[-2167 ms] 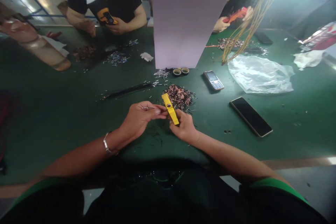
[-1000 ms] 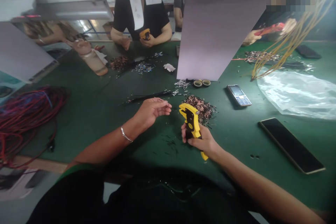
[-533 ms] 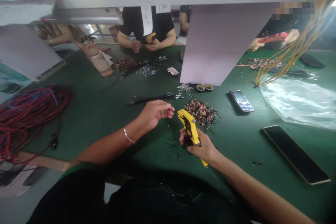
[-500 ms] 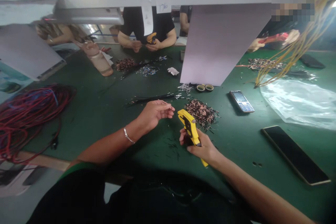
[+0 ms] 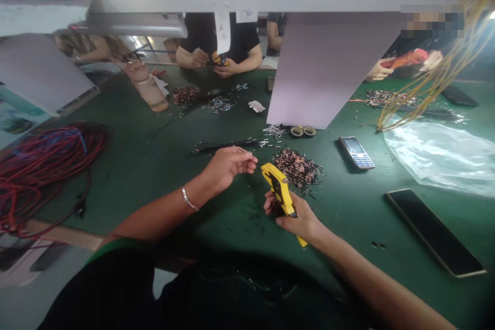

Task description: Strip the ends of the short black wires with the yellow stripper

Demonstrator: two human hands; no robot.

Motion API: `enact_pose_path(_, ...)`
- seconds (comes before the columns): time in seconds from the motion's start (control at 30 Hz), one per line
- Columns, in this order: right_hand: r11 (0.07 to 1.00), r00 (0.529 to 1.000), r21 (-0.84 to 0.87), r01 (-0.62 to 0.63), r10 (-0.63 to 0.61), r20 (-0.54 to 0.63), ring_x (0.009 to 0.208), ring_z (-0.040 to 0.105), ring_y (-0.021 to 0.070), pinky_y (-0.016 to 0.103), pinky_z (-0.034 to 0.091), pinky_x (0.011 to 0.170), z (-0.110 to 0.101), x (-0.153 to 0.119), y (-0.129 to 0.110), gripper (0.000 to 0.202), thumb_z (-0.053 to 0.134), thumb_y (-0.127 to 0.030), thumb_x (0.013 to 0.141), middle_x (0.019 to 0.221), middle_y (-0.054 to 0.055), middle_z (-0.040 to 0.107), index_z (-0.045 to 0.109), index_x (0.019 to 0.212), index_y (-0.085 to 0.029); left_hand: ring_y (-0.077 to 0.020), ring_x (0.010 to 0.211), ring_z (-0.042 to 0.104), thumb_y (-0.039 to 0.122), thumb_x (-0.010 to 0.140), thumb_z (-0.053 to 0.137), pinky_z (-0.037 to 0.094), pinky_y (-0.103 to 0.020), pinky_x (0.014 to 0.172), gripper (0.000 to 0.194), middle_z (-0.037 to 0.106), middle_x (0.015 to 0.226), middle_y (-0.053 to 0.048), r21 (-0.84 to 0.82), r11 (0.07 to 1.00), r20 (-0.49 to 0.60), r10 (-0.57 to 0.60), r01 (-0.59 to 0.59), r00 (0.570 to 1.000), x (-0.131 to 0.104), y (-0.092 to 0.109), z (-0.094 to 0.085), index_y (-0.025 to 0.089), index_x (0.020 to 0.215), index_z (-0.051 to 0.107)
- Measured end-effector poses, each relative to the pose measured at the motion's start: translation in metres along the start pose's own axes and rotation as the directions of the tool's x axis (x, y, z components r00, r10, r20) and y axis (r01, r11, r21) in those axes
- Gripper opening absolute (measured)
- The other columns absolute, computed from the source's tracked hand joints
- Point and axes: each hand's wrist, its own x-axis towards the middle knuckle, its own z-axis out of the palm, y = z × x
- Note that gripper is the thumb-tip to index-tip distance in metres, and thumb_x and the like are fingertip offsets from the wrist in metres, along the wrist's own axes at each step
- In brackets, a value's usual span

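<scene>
I hold a yellow wire stripper [image 5: 284, 192] in the right hand [image 5: 300, 216], near-left of the wire clippings [image 5: 297, 165]; farther left, the left hand [image 5: 227, 167] is pinched closed, contents indistinct from here.

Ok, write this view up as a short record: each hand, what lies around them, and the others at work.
Left hand: the left hand has its fingertips pinched; what they hold, if anything, is too small to tell
Right hand: the right hand grips a yellow tool
Surface: green table
Just beyond hands: black wires, pile of clippings
Far right: keypad phone, larger phone, plastic bag
Far left: red cables
Others: co-workers' hands with an orange tool and a red tool
</scene>
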Motion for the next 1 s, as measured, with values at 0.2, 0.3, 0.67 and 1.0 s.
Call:
enact_pose_path(0.2,0.999,0.999,0.002,-0.044,0.044,-0.015,0.082,0.064,0.0195,0.039,0.052,0.082,0.000,-0.001,-0.005,0.043,0.061,-0.010,0.059,0.091,0.005,0.066,0.059,0.101,-0.019,-0.0154,0.064,0.064,0.018,0.070,0.074,0.050,-0.034,0.068,0.011,0.071,0.076,-0.010,-0.013,1.000,-0.009,0.013,-0.013,1.000,0.000,0.001,-0.002,0.011,0.069,0.066)
enact_pose_path(0.3,0.998,0.998,-0.010,-0.056,0.056,-0.025,0.083,0.064,0.0199,0.039,0.052,0.081,-0.002,-0.002,-0.009,0.044,0.062,-0.011,0.061,0.091,0.006,0.066,0.059,0.104,-0.019,-0.0163,0.066,0.065,0.020,0.073,0.073,0.051,-0.034,0.070,0.011,0.071,0.078,-0.010,-0.031,0.999,-0.008,0.023,-0.023,1.000,0.001,0.000,-0.004,0.012,0.071,0.065)
enact_pose_path(0.67,0.988,0.997,-0.141,-0.064,0.059,-0.040,0.083,0.064,0.0210,0.038,0.051,0.080,-0.003,-0.002,-0.015,0.042,0.057,-0.014,0.060,0.091,0.007,0.067,0.061,0.101,-0.016,-0.0166,0.063,0.066,0.021,0.073,0.073,0.052,-0.034,0.068,0.014,0.071,0.076,-0.011,-0.033,0.999,-0.028,0.032,-0.033,0.999,-0.001,0.009,-0.002,0.010,0.071,0.064)
enact_pose_path(1.0,0.904,0.998,-0.427,-0.002,-0.027,-0.063,0.094,0.064,0.0245,0.039,0.051,0.085,0.003,-0.013,-0.012,0.029,0.053,-0.016,0.066,0.099,0.007,0.068,0.063,0.093,-0.018,-0.0164,0.064,0.065,0.018,0.073,0.071,0.050,-0.034,0.069,0.011,0.070,0.075,-0.010,-0.057,0.997,-0.013,0.052,-0.053,0.999,-0.006,0.017,-0.003,0.011,0.072,0.063)
